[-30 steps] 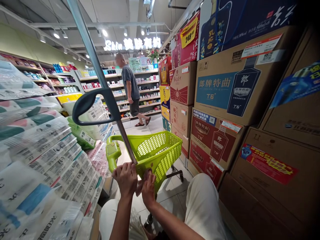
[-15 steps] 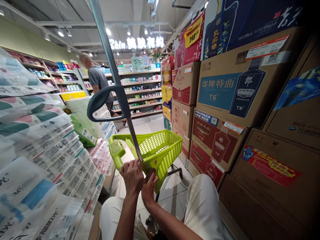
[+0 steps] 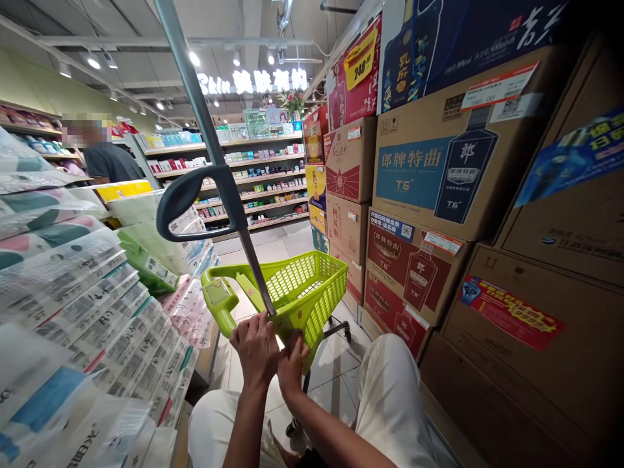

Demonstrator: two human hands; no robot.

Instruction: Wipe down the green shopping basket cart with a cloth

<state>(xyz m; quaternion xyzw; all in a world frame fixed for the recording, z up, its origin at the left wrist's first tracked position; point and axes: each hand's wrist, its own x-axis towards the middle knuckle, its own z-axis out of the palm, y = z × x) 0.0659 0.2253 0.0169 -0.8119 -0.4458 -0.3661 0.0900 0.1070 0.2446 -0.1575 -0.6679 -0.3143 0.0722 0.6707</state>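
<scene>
A lime-green shopping cart (image 3: 312, 305) with a perforated basket is in front of my knees, in the middle of the head view. My left hand (image 3: 256, 348) is closed over its near edge, at the foot of a slanting metal pole (image 3: 256, 273). A dark looped plastic handle (image 3: 195, 201) sits partway up that pole. Close beside the left hand, my right hand (image 3: 292, 361) curls around the cart's near end, its fingertips partly hidden. Both forearms reach up between my white-trousered legs (image 3: 390, 390).
Stacked cartons (image 3: 419, 175) wall the right side. Plastic-wrapped paper packs (image 3: 97, 299) are piled along the left. Ahead, tiled floor (image 3: 273, 250) leads to shelves (image 3: 263, 175) of small packaged goods. A person in a dark shirt (image 3: 112, 161) is beyond the left pile.
The cartons and shelves have shifted slightly left in view. The other person has moved left, now partly behind the piled packs. Both my hands stay on the cart.
</scene>
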